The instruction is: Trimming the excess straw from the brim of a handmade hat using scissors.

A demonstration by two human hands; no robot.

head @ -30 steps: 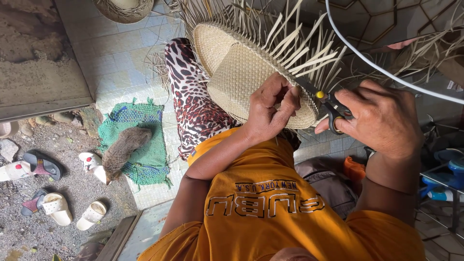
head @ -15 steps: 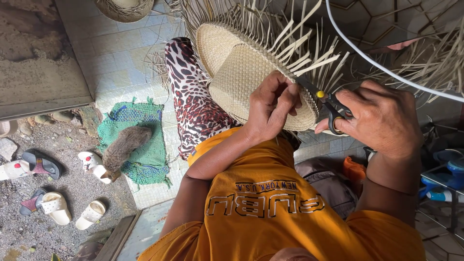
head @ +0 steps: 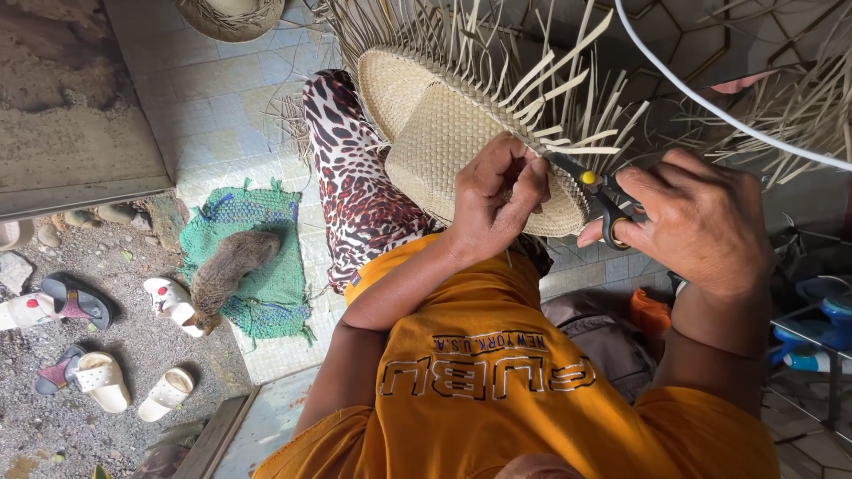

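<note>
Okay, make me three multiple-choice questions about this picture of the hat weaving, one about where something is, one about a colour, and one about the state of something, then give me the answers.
1. Where does the small furry animal lie?
A. on the green mat
B. on the woven hat
C. on the person's lap

2. What colour is the person's shirt?
A. blue
B. orange
C. white

3. In what state is the rim of the woven hat?
A. trimmed smooth all round
B. bound with cloth tape
C. loose straw ends stick out along it

Answers: 1 A, the animal rests on the green mat by the sandals. 2 B, the shirt is plainly orange. 3 C, straw ends fan out past the rim, where the right hand holds the scissors and the left hand grips the brim.
</note>
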